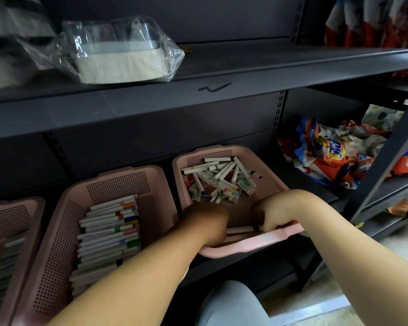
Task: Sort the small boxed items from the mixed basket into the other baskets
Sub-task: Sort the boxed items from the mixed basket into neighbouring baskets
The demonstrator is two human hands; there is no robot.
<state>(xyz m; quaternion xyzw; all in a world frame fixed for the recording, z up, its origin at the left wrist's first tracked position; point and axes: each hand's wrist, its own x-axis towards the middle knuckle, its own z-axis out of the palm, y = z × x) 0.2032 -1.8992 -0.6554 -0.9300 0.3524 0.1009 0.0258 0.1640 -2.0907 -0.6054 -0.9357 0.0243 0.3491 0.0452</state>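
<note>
Reaching into the mixed pink basket (252, 244), the right hand (275, 216) curls its fingers round a slim white box (239, 230) at the near rim. The left hand (205, 220) hides its fingers; I cannot tell their grip. Jumbled small boxes (218, 178) lie beyond the fingers, bare mesh between; a sorted basket (57, 231) stands just left.

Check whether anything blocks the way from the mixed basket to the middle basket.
Nothing visible does. The mixed basket and the middle basket sit side by side, open-topped, only their walls between. The left hand reaches into the mixed one; the right hand grips a long box there.
</note>
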